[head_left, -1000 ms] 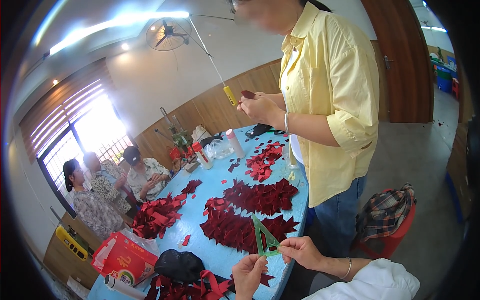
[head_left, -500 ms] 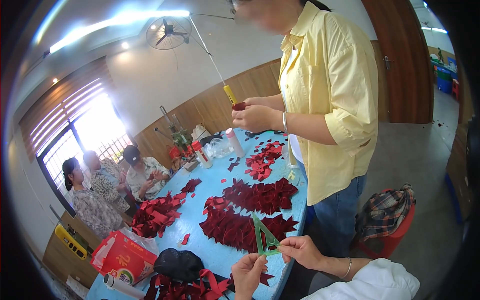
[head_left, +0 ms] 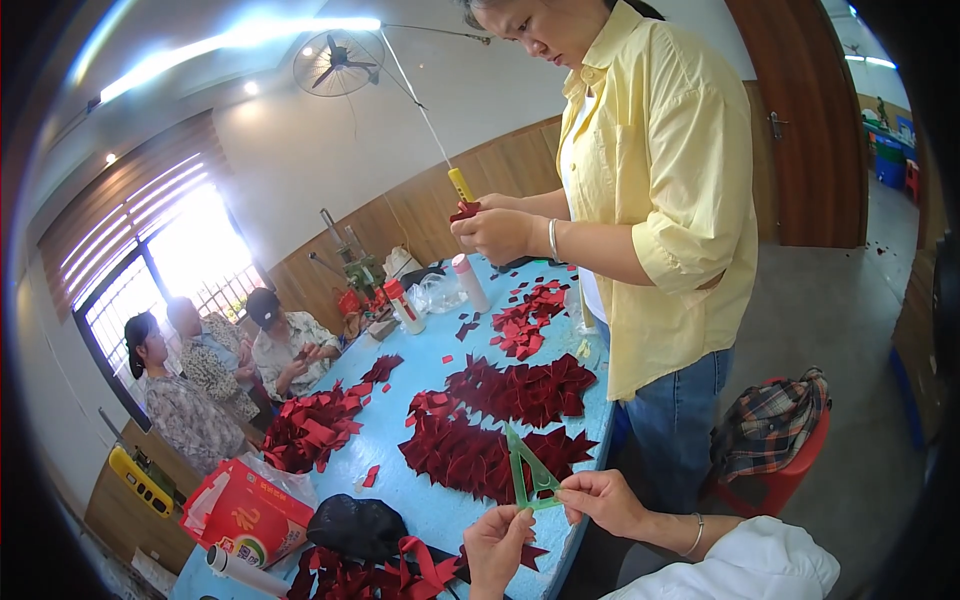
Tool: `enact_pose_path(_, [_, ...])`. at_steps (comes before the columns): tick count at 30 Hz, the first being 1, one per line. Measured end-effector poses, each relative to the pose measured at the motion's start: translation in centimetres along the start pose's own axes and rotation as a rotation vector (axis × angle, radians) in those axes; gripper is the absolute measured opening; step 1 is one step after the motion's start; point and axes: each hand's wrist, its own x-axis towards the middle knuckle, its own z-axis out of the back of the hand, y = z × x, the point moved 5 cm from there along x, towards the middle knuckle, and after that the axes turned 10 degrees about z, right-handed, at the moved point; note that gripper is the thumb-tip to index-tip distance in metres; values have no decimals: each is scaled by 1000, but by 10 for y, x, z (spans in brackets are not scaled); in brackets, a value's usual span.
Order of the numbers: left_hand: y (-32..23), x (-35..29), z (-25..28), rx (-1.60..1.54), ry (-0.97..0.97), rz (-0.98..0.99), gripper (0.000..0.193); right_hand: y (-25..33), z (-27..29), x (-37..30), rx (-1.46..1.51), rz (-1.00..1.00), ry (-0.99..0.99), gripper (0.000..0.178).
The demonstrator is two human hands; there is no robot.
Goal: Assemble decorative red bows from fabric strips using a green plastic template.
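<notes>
Jointly, left hand (head_left: 495, 547) and right hand (head_left: 606, 503) pinch the set square (head_left: 517, 472); red pieces (head_left: 455, 458) beyond seem folded, farther scraps (head_left: 521, 332) unworked.

Left hand (head_left: 495, 550), white bottle (head_left: 248, 573) cut by lower edge.

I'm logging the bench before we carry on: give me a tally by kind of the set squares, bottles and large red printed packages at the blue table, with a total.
Green set square: 1
Bottles: 3 (pink bottle, red-lidded bottle, white bottle)
Large red printed package: 1
Total: 5
</notes>
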Motion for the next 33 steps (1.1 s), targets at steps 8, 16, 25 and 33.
enact_pose_path(8, [1, 1, 1, -14, -9, 2, 12, 3, -1, 2, -20, 8, 5, 14])
enact_pose_path(16, [1, 0, 2, -9, 9, -5, 13, 4, -2, 2, -10, -2, 5, 15])
enact_pose_path(25, [-5, 2, 12, -66, -47, -49, 12, 0, 2, 7, -25, 17, -31, 15])
enact_pose_path(33, [-26, -6, 21, -85, -105, -102, 10, -25, 0, 5, -95, -83, 1, 13])
